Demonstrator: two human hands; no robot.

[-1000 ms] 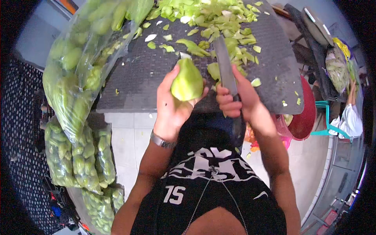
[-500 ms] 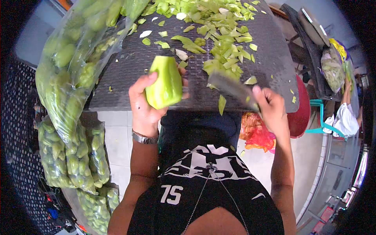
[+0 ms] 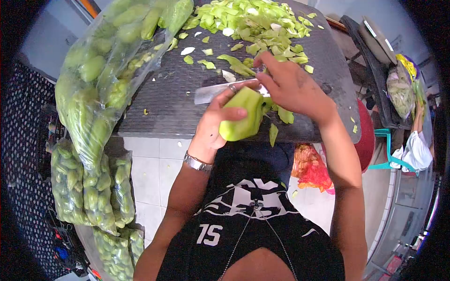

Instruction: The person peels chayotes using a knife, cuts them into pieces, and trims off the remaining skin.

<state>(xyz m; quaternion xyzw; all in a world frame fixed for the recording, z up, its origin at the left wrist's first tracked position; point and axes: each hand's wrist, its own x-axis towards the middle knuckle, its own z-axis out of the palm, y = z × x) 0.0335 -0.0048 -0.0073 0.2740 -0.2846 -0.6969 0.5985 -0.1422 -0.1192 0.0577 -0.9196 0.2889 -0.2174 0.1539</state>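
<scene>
My left hand point(image 3: 212, 122) is wrapped round a pale green, peeled chayote point(image 3: 241, 119), thumb across its near face. My right hand point(image 3: 300, 89) grips a knife point(image 3: 207, 94); its blade points left, passing beyond the chayote and beside my left fingers. Most of the handle is hidden by my right hand, and the blade's contact with the chayote cannot be made out. Green peelings point(image 3: 251, 21) lie heaped on the dark woven-pattern table point(image 3: 173, 110), with a few loose pieces around the chayote.
A large clear bag of chayotes point(image 3: 91, 70) leans over the table's left side. More filled bags point(image 3: 96, 196) stand on the floor below. At right are a teal stool point(image 3: 382, 136), a red net bag point(image 3: 311, 171) and another person's arm point(image 3: 418, 112).
The chayote has moved right and tilted in my left hand. My right hand has swung up and left, bringing the knife from the right to beyond the chayote.
</scene>
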